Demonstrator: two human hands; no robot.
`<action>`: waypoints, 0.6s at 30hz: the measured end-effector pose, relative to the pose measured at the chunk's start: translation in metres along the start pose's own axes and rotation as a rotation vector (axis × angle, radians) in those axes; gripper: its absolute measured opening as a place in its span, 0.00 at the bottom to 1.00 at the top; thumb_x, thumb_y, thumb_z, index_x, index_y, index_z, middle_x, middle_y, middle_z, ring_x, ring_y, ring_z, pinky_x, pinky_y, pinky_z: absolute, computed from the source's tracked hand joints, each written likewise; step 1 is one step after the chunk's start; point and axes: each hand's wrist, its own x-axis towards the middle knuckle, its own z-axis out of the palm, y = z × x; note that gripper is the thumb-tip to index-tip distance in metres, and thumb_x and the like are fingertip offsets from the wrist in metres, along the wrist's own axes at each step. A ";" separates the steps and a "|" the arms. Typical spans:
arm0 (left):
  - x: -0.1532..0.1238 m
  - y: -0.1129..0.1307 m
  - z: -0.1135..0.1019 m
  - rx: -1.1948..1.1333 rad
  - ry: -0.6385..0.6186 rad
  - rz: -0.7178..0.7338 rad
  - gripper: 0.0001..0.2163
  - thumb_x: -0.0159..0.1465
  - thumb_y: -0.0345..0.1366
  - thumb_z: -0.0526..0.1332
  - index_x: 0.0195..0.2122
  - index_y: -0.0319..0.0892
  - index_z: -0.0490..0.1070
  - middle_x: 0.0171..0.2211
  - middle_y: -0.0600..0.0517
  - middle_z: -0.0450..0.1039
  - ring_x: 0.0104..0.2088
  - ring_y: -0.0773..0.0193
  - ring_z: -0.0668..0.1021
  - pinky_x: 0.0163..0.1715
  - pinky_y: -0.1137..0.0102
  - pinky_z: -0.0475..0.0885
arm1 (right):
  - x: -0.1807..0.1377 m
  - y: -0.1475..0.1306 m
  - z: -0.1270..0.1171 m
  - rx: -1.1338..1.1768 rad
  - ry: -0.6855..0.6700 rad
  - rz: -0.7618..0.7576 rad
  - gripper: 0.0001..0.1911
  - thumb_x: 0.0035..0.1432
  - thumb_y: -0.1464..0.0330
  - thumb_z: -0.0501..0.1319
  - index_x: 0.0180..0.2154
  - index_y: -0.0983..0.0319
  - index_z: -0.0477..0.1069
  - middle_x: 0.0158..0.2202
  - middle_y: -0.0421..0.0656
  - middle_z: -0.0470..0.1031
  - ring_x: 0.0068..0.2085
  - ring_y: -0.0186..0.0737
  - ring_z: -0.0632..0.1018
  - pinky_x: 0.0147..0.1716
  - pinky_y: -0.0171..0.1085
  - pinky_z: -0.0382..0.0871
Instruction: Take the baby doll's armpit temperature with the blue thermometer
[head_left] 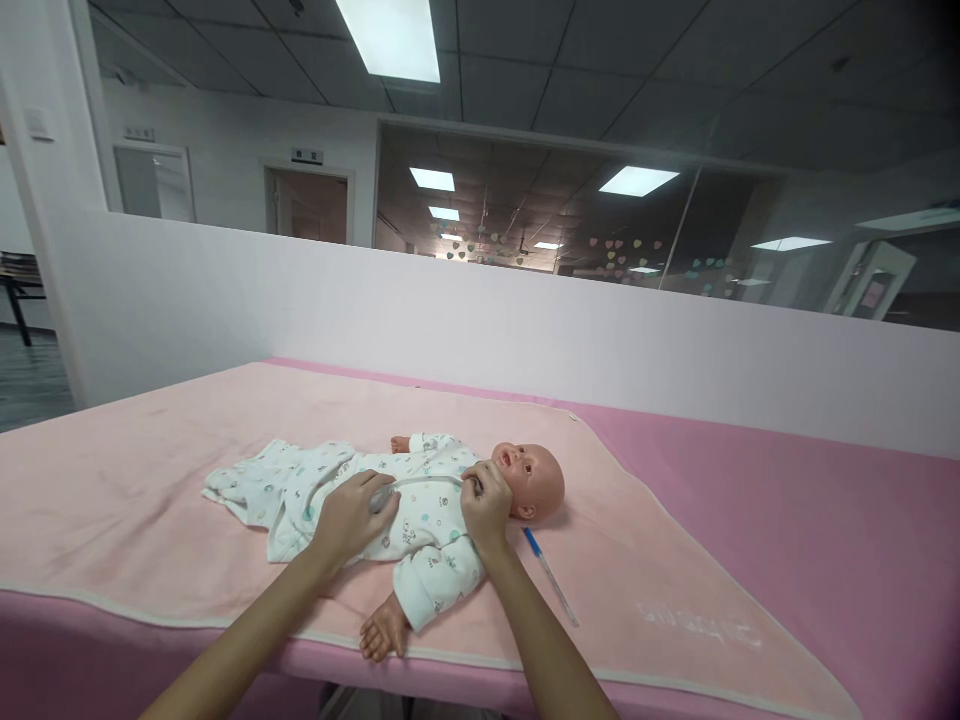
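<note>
A baby doll [534, 478] in a white printed romper [420, 500] lies on its back on a light pink blanket [150, 500], head to the right. My left hand [351, 515] rests on the doll's belly, fingers curled around a small grey object that I cannot make out. My right hand [487, 505] is closed in a pinch on the romper's collar just below the doll's chin.
A blue-capped pen [551, 577] lies on the blanket right of my right forearm. The blanket covers a darker pink table top [825, 500]. A white partition wall [525, 320] runs behind the table, with glass panels above it.
</note>
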 end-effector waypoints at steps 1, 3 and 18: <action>0.000 0.000 -0.001 -0.004 0.001 -0.009 0.11 0.58 0.41 0.52 0.34 0.45 0.70 0.35 0.53 0.73 0.34 0.62 0.75 0.30 0.72 0.67 | 0.000 0.000 0.000 -0.001 0.000 0.000 0.10 0.45 0.79 0.49 0.20 0.62 0.64 0.23 0.39 0.65 0.26 0.32 0.67 0.27 0.30 0.60; 0.000 0.001 -0.002 -0.021 0.001 -0.019 0.10 0.58 0.41 0.52 0.34 0.45 0.70 0.35 0.53 0.74 0.35 0.62 0.75 0.31 0.71 0.67 | 0.000 0.000 0.000 -0.003 -0.002 0.000 0.10 0.45 0.79 0.49 0.20 0.63 0.64 0.23 0.39 0.65 0.26 0.32 0.67 0.27 0.30 0.60; 0.000 -0.006 0.000 -0.072 -0.036 -0.030 0.12 0.62 0.40 0.48 0.37 0.46 0.69 0.35 0.54 0.75 0.34 0.63 0.75 0.31 0.71 0.66 | 0.000 -0.001 -0.001 -0.003 -0.011 0.009 0.11 0.45 0.79 0.48 0.21 0.63 0.65 0.23 0.39 0.65 0.27 0.32 0.67 0.27 0.30 0.60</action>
